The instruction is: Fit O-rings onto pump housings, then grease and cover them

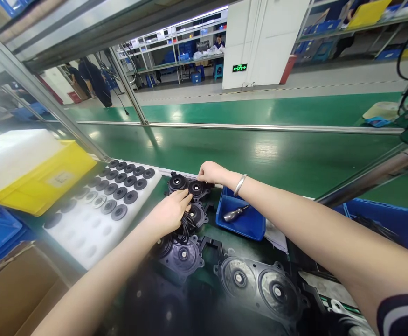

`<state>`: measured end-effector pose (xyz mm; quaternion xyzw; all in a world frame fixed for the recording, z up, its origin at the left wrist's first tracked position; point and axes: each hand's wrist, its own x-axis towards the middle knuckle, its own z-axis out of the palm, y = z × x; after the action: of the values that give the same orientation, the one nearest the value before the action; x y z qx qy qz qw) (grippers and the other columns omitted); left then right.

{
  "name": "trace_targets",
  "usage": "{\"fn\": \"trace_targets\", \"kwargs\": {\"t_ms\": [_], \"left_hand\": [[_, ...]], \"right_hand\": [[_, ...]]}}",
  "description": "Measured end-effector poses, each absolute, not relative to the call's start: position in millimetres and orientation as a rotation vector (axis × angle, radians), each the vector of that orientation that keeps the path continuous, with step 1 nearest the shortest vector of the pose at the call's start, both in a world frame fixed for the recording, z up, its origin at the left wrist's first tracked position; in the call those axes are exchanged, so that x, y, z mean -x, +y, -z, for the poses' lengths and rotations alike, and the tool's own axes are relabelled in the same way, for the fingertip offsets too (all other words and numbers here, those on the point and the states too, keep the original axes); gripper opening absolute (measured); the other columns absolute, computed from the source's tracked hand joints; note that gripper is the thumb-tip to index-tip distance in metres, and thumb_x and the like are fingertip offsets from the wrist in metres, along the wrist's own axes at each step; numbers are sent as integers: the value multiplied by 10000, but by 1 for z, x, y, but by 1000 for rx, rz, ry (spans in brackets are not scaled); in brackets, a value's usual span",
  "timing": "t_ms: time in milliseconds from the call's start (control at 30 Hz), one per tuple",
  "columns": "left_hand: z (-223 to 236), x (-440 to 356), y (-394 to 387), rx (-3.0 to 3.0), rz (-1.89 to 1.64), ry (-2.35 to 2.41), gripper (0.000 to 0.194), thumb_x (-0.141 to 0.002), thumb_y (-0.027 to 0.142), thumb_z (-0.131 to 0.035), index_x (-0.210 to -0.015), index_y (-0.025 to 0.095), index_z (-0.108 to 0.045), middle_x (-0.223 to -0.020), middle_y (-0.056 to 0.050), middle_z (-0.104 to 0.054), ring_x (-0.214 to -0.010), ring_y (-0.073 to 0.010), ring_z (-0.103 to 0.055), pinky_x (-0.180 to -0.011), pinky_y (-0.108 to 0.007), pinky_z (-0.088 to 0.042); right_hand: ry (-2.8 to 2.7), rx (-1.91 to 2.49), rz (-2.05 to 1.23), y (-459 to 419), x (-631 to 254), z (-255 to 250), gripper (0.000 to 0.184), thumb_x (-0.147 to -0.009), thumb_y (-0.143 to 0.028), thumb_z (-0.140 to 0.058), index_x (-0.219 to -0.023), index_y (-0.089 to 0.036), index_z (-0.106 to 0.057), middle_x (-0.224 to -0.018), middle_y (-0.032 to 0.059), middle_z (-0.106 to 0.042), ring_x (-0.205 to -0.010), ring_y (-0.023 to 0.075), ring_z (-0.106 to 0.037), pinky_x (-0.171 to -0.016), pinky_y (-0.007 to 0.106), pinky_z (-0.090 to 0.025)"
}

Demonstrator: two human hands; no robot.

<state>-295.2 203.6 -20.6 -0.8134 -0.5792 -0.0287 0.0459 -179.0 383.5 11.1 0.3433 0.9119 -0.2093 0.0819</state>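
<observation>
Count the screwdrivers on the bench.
1. The screwdriver lies in the small blue bin, which is partly covered by the right forearm. Others may be hidden under the arms or in the blurred area at the bottom.

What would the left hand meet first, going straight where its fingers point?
The left hand would probably meet the round black part just past its fingertips, beside the right hand; depth is unclear.
</observation>
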Motion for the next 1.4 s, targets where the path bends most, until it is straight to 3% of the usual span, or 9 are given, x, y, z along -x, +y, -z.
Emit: {"fn": "trace_targets", "kwargs": {"t_ms": [167, 300, 400, 667, 1000, 1400], "left_hand": [[18, 296, 204, 2511, 38, -1746, 396, -968, 160, -353, -1298, 33, -531, -1358, -221, -554, -1335, -296, -468, -1102, -450, -408], [14, 297, 203, 2541, 2, -1729, 407, -931, 111, -375, -1301, 45, -532, -1360, -197, -560, -1344, -300, -452, -1107, -445, -398], [14, 297, 204, 2552, -22, -1728, 434, -895, 75, -390, -1304, 45, -532, -1357, -179, -568, -1340, -306, -450, -1110, -440, -390], [13, 297, 205, 2556, -45, -1714, 433, -891, 68, -395, -1298, 50, -544, -1357, -176, -568, -1332, -303, -456, -1101, -431, -394], [16, 298, 205, 2561, -14, -1721, 433, -890, 73, -398, -1297, 70, -546, -1350, -170, -573, -1337, -286, -449, -1101, -417, -385], [18, 298, 205, 2551, 2, -1735, 478, -853, 54, -408, -1317, 63, -522, -1357, -196, -558, -1349, -291, -435, -1096, -430, -392]], "right_hand": [[2887, -871, 505, 388, 167, -7, 106, -966, -217, -645, -1040, -155, -686, -984, 34, -683, -852, 174, -655, -778, 303, -532], [2992, -778, 308, 381, 153, -9, 183, -928, -140, -643, -1067, -215, -735, -990, 42, -702, -926, 206, -650, -713, 227, -469], [3028, -659, 148, 374, 143, -14, 227, -920, -95, -622, -1072, -207, -748, -1027, 77, -687, -967, 222, -635, -699, 224, -445], [3010, -297, -135, 365, 127, -27, 200, -923, -29, -559, -901, -112, -740, -935, 119, -644, -841, 219, -610, -637, 258, -384], [3037, -155, -30, 366, 120, -20, 205, -932, -59, -556, -900, -144, -739, -939, 71, -631, -730, 155, -573, -618, 238, -368], [3097, -278, 186, 355, 118, -13, 222, -892, -68, -596, -985, -190, -756, -1006, 56, -634, -839, 172, -611, -680, 222, -428]]}}
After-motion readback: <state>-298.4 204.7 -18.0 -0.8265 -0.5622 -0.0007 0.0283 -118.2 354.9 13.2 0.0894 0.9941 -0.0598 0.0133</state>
